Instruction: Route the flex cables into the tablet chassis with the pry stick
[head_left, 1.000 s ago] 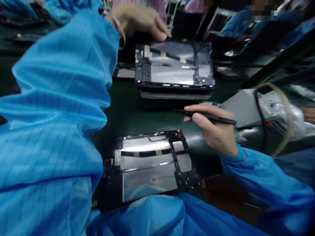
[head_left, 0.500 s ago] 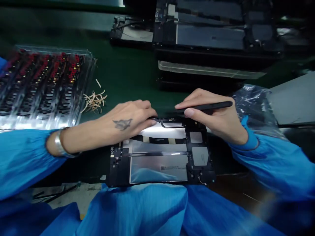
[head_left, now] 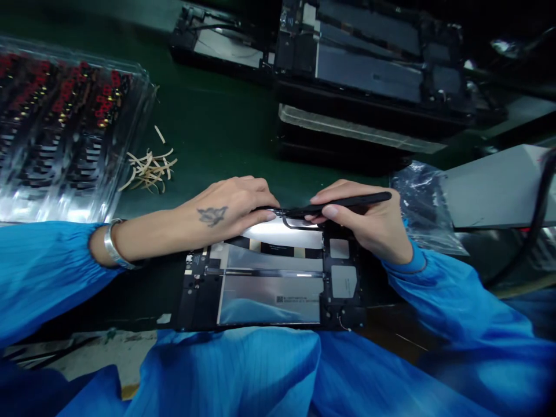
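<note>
An opened tablet [head_left: 269, 298] lies in front of me, its silver battery and black inner frame showing. My left hand [head_left: 237, 202] is closed at its far edge, thumb on top and fingers curled over; the fingertips are partly hidden. In my right hand [head_left: 362, 214] is a pair of slim black tweezers [head_left: 369, 198], pinched between thumb and fingers. Their tips point left and meet the tablet's far edge, close beside my left thumb. A thin black cable [head_left: 299, 226] curves along the battery just below them.
At left stands a clear plastic tray [head_left: 139, 87] of small red-and-black parts. Thin tan strips [head_left: 152, 168] lie beside it. More opened tablets [head_left: 369, 63] are stacked at the back, near another device [head_left: 226, 46]. A clear bag [head_left: 421, 202] and a white box [head_left: 499, 185] are at right.
My right hand has moved left and slightly down, bringing the tweezers' tips to the tablet's far edge near my left thumb. My left hand keeps its place there. The view has tilted somewhat.
</note>
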The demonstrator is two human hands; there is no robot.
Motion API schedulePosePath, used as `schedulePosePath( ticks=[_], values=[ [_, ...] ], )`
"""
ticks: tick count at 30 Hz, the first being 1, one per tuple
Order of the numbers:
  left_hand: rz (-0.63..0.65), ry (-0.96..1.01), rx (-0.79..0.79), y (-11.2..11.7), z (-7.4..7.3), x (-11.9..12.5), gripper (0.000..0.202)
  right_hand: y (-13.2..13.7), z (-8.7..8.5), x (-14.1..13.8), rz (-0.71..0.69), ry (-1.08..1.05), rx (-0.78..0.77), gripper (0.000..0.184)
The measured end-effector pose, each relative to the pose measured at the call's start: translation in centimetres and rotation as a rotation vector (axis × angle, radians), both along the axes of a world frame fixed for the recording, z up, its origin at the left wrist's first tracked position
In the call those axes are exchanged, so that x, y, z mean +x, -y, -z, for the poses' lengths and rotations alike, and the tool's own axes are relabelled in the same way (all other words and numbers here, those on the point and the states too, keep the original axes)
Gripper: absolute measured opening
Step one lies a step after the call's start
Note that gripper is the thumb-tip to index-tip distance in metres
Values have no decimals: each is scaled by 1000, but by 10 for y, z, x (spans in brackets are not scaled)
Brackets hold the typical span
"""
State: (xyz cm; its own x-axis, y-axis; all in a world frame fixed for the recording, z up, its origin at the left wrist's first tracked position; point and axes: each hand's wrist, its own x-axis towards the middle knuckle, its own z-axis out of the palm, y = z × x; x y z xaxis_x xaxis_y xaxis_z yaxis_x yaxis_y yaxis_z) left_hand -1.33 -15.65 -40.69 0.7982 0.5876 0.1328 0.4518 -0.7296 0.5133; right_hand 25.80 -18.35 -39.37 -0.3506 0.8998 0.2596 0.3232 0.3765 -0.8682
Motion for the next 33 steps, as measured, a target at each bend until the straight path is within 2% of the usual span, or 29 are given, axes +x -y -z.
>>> schedulePosePath(
  ticks=[3,16,24,33],
  values=[
    [-4,0,-4,1,1,0,39,2,2,-2,8,-34,-52,11],
    [-3,9,21,1,2,0,38,2,6,-1,-20,-108,-80,13],
    [-23,-4,25,0,4,2,32,2,6,2,-13,-27,-33,13],
    [-12,15,108,5,3,0,33,4,5,-1,42,-152,-188,10]
  ],
)
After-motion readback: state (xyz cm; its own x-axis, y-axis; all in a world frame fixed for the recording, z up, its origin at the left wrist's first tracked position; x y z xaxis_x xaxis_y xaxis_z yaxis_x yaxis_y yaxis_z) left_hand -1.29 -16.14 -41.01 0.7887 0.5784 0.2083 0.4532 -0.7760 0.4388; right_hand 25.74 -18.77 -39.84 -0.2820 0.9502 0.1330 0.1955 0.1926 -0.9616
